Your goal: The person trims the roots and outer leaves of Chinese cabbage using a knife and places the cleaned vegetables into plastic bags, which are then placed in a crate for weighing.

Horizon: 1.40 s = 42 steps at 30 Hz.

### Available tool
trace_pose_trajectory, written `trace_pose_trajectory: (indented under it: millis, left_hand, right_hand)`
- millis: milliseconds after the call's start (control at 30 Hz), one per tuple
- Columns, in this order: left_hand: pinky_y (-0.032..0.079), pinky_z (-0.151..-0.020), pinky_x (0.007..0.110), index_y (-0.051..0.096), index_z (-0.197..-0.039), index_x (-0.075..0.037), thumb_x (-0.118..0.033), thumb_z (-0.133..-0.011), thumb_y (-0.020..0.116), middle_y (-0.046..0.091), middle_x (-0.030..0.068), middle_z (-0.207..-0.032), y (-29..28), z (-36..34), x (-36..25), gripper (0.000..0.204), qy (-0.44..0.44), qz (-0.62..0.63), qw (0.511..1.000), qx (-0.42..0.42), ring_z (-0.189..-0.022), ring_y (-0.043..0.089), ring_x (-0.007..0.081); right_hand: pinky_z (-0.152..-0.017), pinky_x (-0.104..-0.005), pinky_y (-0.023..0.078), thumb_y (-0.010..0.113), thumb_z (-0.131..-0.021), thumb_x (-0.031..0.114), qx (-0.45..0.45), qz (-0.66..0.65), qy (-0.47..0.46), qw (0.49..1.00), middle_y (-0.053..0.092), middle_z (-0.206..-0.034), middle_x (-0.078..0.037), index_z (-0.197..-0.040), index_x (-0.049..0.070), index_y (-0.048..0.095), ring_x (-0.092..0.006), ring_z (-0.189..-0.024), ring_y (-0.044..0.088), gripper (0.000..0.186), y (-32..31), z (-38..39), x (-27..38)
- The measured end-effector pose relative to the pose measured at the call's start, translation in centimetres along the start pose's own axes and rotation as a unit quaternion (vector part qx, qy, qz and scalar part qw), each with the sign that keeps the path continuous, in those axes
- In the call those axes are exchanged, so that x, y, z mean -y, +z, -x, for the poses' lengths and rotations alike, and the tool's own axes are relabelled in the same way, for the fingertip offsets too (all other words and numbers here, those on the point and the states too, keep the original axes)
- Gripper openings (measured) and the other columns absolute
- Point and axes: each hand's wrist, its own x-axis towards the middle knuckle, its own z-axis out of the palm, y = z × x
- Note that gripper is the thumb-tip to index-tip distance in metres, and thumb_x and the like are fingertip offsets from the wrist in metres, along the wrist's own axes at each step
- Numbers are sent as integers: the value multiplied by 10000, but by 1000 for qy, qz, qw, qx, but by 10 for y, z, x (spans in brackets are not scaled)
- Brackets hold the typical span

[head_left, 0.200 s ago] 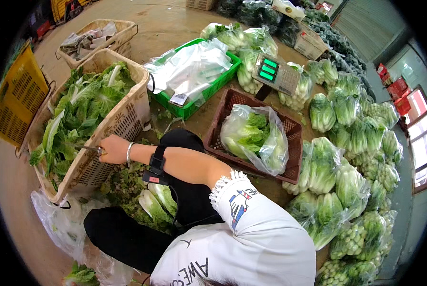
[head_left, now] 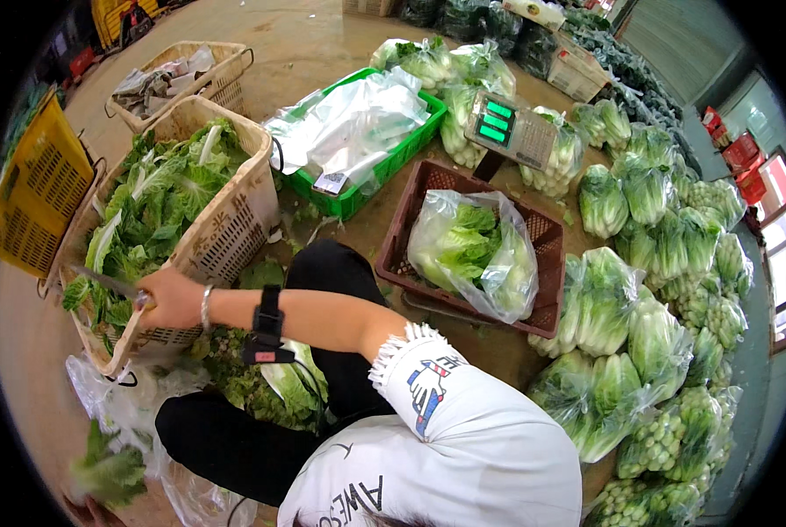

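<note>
My right hand (head_left: 172, 300) is closed round the handle of a knife (head_left: 112, 283) at the near side of a pale plastic crate (head_left: 235, 211). Its blade points left across the crate's near end, over loose cabbage leaves (head_left: 160, 193) that heap the crate. At the lower left rim, a blurred leafy cabbage (head_left: 110, 470) is held up by my left hand (head_left: 86, 511), which shows only in part. Below my right forearm, a pale-stemmed cabbage (head_left: 292, 386) lies among scattered leaves by my legs.
A brown crate (head_left: 393, 255) holds bagged greens (head_left: 472, 250), beside a scale display (head_left: 509, 130). Plastic bags lie in a green crate (head_left: 349, 204). Bagged cabbages (head_left: 595, 307) crowd the right. A yellow crate (head_left: 37, 184) leans at left; clear plastic (head_left: 121, 400) lies near my knee.
My right hand with the knife has moved left and slightly down along the crate. The leafy cabbage at the lower left has risen and shifted left, with part of my left hand now showing.
</note>
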Motion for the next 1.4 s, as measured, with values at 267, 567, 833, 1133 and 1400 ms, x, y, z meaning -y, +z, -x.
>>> trace_pose_trajectory:
  millis: [267,567,833,1133,1400]
  left_hand:
    - [384,-930,352,349,-1279,2,-58,-662,588,452,173,-1203,243,12,-108,665,119,264,890,352,-1081,476,248]
    - [426,-855,314,473,-1176,-41,-148,-757,682,546,49,-1081,338,63,-65,480,-124,456,810,347,-984,529,166]
    - [401,-905,291,371,-1300,-35,-72,-706,711,514,56,-1167,320,73,-67,686,-101,344,843,400,-1036,505,143]
    - [429,-816,261,459,-1196,0,-191,-673,718,568,65,-1028,288,46,-42,614,-154,280,826,465,-924,542,124]
    - [513,-752,340,432,-1199,11,-217,-730,683,590,122,-1016,290,43,-39,579,-215,591,684,369,-880,612,208]
  right_hand:
    - [-757,-327,458,781,-575,310,66,-183,-66,979,613,-931,-156,-1103,32,545,-204,-857,567,642,19,1,16]
    - [-657,-289,460,744,-659,321,91,-35,170,981,632,-825,-93,-1052,0,582,-153,-713,583,533,-26,35,-6]
    - [-678,-289,471,740,-664,231,59,4,76,995,634,-853,-139,-1074,2,566,-194,-744,613,501,-4,32,-7]
    - [-623,-320,481,619,-654,195,175,153,63,970,618,-730,-154,-946,10,625,-253,-644,600,346,-26,-3,6]
    - [-483,-273,436,640,-769,381,-208,492,-347,771,584,-611,-59,-1000,13,597,-133,-500,534,438,-46,-150,21]
